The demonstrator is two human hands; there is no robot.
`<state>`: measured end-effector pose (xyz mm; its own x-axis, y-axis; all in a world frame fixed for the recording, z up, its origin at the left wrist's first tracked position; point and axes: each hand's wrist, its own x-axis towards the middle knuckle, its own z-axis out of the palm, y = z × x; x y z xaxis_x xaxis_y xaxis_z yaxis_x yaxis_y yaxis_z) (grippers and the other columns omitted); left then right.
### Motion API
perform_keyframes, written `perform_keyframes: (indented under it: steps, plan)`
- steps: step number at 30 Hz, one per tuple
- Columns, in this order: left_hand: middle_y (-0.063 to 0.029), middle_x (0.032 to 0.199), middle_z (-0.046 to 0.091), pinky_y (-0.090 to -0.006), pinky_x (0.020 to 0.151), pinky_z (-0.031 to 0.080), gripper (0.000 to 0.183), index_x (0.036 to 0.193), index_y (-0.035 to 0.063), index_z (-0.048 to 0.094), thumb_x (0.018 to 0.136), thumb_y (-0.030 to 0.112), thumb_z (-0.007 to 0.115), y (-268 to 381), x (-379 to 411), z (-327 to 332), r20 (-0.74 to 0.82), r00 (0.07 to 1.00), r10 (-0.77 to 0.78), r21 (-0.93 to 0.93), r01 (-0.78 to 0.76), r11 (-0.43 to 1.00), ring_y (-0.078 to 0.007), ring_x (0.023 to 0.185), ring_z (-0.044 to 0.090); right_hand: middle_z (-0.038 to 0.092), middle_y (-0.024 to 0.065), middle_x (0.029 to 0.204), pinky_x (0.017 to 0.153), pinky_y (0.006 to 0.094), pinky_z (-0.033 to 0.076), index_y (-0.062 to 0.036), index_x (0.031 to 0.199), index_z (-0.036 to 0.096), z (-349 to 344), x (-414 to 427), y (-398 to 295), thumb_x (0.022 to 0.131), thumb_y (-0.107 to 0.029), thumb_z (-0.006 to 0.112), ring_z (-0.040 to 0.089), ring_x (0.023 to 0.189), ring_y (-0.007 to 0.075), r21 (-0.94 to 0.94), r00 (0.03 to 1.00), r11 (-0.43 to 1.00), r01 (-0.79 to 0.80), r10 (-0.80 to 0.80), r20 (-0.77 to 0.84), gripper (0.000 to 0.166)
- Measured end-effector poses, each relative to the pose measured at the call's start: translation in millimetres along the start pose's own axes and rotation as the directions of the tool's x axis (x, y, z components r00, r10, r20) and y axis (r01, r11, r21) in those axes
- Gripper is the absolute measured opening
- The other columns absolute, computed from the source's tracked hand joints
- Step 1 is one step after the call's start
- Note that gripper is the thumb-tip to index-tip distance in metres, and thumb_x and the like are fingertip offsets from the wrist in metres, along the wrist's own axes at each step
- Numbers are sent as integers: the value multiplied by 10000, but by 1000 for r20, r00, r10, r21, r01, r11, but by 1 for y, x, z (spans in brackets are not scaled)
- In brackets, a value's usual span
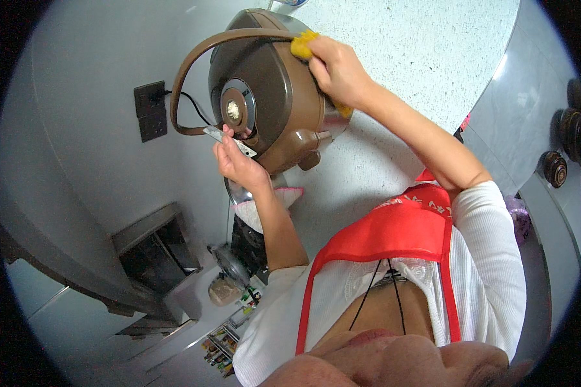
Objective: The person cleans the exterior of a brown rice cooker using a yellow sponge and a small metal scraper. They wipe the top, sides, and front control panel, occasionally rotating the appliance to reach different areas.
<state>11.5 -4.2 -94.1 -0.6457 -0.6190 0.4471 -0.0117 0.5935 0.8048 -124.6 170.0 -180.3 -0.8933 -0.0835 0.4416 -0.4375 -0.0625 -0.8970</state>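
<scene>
A brown electric rice cooker (298, 92) with a dark lid (266, 67) sits on the speckled white countertop, close to the wall. Its curved carry handle (181, 72) is swung out toward the wall side. My right hand (341, 72) grips a yellow cloth (302, 46) and presses it where the handle meets the body; more yellow shows beneath the hand. Near the round steam vent (235, 109), my left hand (242, 162) pinches a flat, silvery strip (247, 151) with a dark hole, beside the handle's other end.
A black wall socket (151, 111) has a plugged-in cord (191, 99) leading behind the cooker. A white, pink-edged cloth (252, 213) lies by my left forearm. The speckled countertop (416, 58) ends in a curved edge on the right. Bottles stand on a rack (222, 343) lower left.
</scene>
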Motion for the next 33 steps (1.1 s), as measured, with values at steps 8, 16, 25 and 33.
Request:
perform_keyframes:
  steps: [8,16,25,33]
  plan:
    - [-81,945,549,-296,760,462,297,999,-86,617,976,167,463,10,-7,5,-3,997,-81,-66,81,995,-156,830,559,484,172,870,610,431,450,9,1227,441,2,-134,-47,743,39,580,518,741,375,101,984,994,43,-60,167,505]
    - [-75,929,551,-287,727,454,303,991,-88,631,970,171,477,3,-3,3,-18,1000,19,77,-18,997,-145,790,565,539,149,828,618,427,483,-18,1074,578,-21,-126,-37,719,-41,626,568,696,339,-25,961,987,159,-149,234,359]
    - [-114,982,586,-319,822,459,326,964,-105,622,972,182,469,0,-2,0,-5,996,87,51,-87,995,-174,898,591,603,210,755,643,418,482,2,850,622,-55,-121,-64,779,-112,551,603,701,374,-25,897,925,-379,374,235,152]
    - [-125,1001,587,-330,835,455,330,985,-108,619,972,185,468,4,-2,3,24,995,99,57,-100,993,-190,924,594,598,210,865,662,436,484,-6,948,597,-28,-123,-33,765,-75,541,590,732,383,-283,910,958,-36,149,387,203]
